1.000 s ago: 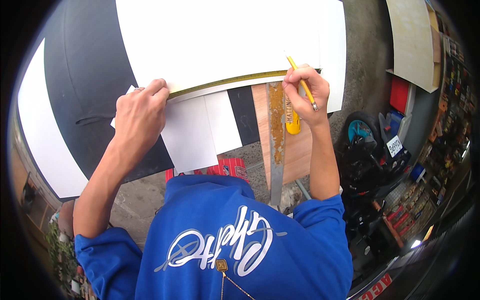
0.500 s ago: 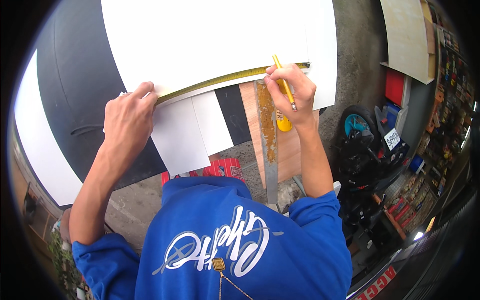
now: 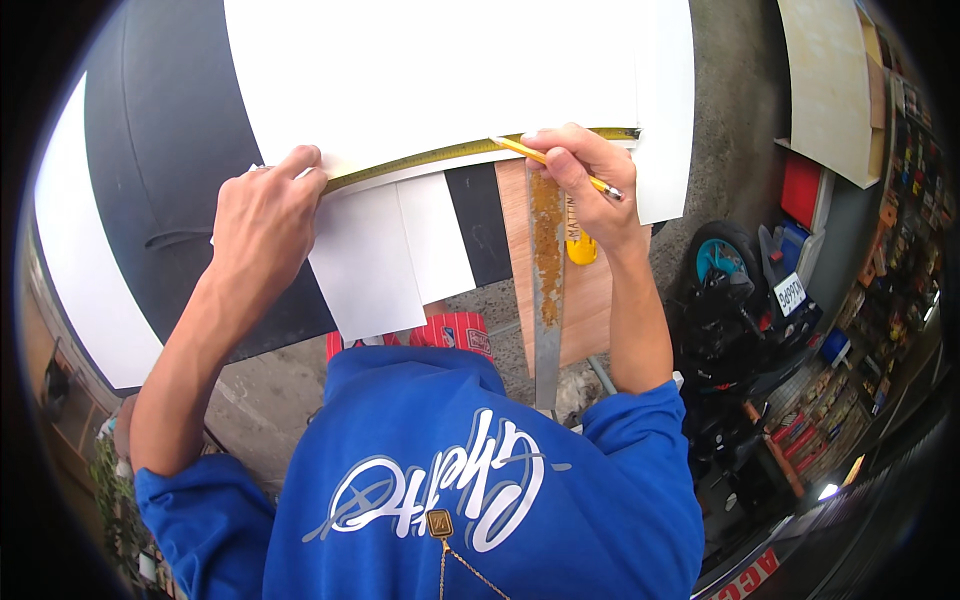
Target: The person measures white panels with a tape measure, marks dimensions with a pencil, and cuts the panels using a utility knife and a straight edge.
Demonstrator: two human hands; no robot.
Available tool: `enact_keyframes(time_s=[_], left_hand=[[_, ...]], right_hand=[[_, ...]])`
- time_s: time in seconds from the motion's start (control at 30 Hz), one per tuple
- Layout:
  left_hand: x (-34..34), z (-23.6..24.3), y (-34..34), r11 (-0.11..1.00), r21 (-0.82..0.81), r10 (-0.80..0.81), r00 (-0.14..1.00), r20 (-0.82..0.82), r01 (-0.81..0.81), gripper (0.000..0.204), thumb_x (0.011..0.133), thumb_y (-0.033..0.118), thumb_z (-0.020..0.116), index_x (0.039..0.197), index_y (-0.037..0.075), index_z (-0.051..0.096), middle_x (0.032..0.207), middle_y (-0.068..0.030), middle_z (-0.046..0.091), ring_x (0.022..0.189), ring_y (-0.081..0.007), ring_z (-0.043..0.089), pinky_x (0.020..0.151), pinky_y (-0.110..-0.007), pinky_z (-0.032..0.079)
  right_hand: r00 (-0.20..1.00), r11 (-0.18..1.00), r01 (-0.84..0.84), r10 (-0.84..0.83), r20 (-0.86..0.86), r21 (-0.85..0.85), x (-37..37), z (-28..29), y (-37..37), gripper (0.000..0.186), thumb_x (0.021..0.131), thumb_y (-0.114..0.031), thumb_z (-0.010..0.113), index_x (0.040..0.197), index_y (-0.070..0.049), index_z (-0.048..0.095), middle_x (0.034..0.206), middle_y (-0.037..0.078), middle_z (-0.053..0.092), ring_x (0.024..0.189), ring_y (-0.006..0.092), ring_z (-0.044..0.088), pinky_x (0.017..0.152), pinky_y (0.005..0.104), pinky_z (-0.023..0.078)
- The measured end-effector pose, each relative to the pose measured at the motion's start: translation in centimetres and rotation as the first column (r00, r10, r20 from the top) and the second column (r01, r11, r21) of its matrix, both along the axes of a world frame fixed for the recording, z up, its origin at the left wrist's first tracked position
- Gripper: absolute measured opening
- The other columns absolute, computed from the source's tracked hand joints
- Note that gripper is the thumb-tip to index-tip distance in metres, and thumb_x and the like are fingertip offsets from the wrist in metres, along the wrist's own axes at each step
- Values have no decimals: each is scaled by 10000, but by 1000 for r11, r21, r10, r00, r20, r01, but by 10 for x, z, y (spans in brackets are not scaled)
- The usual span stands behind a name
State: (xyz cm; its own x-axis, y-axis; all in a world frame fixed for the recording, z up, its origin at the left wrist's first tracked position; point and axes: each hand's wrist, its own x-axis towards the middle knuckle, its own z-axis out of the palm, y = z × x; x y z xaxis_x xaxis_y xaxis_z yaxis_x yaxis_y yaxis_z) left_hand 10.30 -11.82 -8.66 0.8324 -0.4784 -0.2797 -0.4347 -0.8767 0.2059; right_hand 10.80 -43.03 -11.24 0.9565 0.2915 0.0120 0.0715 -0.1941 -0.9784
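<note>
A yellow tape measure (image 3: 410, 160) stretches along the near edge of a large white sheet (image 3: 450, 70). My left hand (image 3: 265, 210) grips its left end with bent fingers; what else it covers is hidden. My right hand (image 3: 590, 185) holds a yellow pencil (image 3: 517, 147) slanted leftward, its tip at the tape. Beneath and beside that hand lie a rusty metal straightedge (image 3: 547, 280) and a yellow-handled tool (image 3: 580, 250) on a plywood piece (image 3: 590, 320). Smaller white pieces (image 3: 365, 260) and a dark mat (image 3: 150, 130) are below the tape and at left.
Beyond the work surface at right are a pale board (image 3: 820, 70), a red bin (image 3: 805, 185), a black motorbike (image 3: 730, 340) and crowded shelving (image 3: 900, 200). Concrete floor (image 3: 260, 400) shows below the surface. A white strip (image 3: 100, 300) lies at far left.
The pencil has tipped from steeply upright to a low leftward slant, its point now down at the tape. My right hand has turned with it; my left hand remains at the tape's left end.
</note>
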Motion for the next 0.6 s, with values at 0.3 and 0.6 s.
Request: enact_keyframes(time_s=[0.3,0.6], left_hand=[[0,-1,1,1000,2,-14,1000,3,14,26,765,36,682,775,41,660,989,-1,639,618,-242,638,570,-342,510],[-1,2,-2,1000,10,-10,1000,-15,10,91,752,-27,591,787,5,669,1020,-48,655,678,-229,667,576,-318,514]], right_hand=[[995,996,-85,85,48,5,11,-7,1,192,769,-16,664,635,-44,530,584,20,580,481,42,507,426,193,369],[994,996,-87,88,69,-17,12,-10,8,220,785,-23,663,615,-48,526,553,15,569,460,45,489,415,203,355]])
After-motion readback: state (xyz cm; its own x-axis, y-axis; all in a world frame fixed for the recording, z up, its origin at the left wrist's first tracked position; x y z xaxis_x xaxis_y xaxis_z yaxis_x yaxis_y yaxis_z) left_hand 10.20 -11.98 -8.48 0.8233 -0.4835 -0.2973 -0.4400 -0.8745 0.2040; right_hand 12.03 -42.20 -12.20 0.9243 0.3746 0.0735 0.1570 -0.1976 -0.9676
